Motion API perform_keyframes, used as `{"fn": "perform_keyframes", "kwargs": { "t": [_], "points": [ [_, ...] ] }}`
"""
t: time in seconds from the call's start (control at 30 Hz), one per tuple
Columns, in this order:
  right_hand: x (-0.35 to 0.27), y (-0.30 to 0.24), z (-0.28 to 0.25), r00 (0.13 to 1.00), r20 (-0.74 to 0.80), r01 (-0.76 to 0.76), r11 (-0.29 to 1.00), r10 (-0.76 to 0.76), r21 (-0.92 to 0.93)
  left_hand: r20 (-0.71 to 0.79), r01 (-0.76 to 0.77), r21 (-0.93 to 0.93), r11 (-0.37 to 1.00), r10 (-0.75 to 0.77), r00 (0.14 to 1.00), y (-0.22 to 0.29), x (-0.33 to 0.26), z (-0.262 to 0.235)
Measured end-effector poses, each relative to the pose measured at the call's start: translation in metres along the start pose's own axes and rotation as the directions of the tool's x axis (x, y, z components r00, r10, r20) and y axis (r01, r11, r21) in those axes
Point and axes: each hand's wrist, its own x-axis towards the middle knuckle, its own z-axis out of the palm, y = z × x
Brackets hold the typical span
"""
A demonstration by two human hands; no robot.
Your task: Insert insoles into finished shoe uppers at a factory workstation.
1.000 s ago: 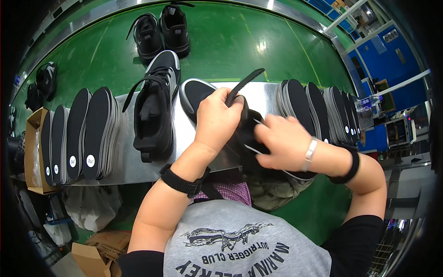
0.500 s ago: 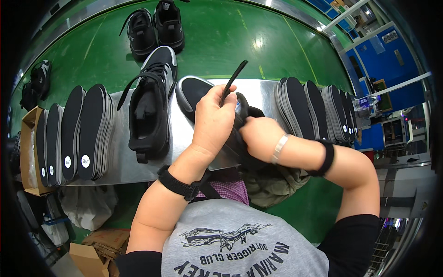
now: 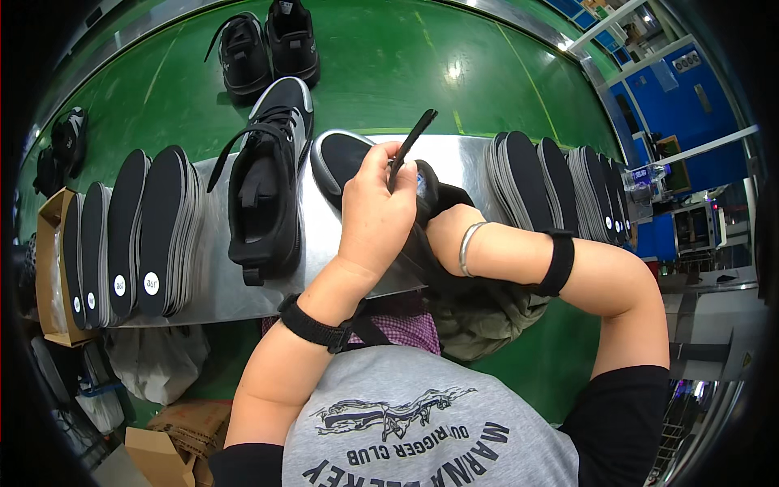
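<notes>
A black sneaker (image 3: 341, 158) with a grey-edged toe lies tilted on the metal bench in front of me. My left hand (image 3: 375, 203) pinches its black lace strap (image 3: 416, 138), which sticks up past my fingers. My right hand (image 3: 451, 235) reaches into the sneaker's opening; its fingers are hidden inside. Most of the heel is behind my hands and right forearm. Just left of them stands the matching sneaker (image 3: 264, 191), upright with toe away from me, its strap hanging out to the left.
Stacked insoles stand at the bench's left (image 3: 165, 227) and right (image 3: 519, 183). A cardboard box (image 3: 53, 272) sits at the left end. Another black pair (image 3: 294, 45) rests beyond the bench on the green surface. A plastic bottle (image 3: 649, 174) lies at far right.
My right hand has pushed deeper into the sneaker, its wrist turning and its fingers going out of sight. My left hand keeps its pinch on the strap.
</notes>
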Motion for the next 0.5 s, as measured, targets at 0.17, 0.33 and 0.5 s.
{"fn": "perform_keyframes", "kwargs": {
  "t": [0.17, 0.33, 0.5],
  "points": [
    [-0.038, 0.017, -0.008, 0.980, 0.021, 0.196, 0.981, -0.196, -0.010, 0.021, 0.014, -0.021, 1.000, -0.013, 1.000, -0.001, -0.001, -0.002],
    [-0.044, 0.021, 0.014, 0.959, 0.071, 0.263, 0.953, -0.276, 0.151, 0.017, 0.036, -0.068, 0.997, -0.035, 0.999, 0.002, -0.002, 0.000],
    [-0.038, 0.021, 0.009, 0.965, 0.127, 0.185, 0.939, -0.229, 0.289, 0.079, 0.026, -0.087, 0.996, -0.020, 0.997, 0.003, -0.005, -0.001]
  ]
}}
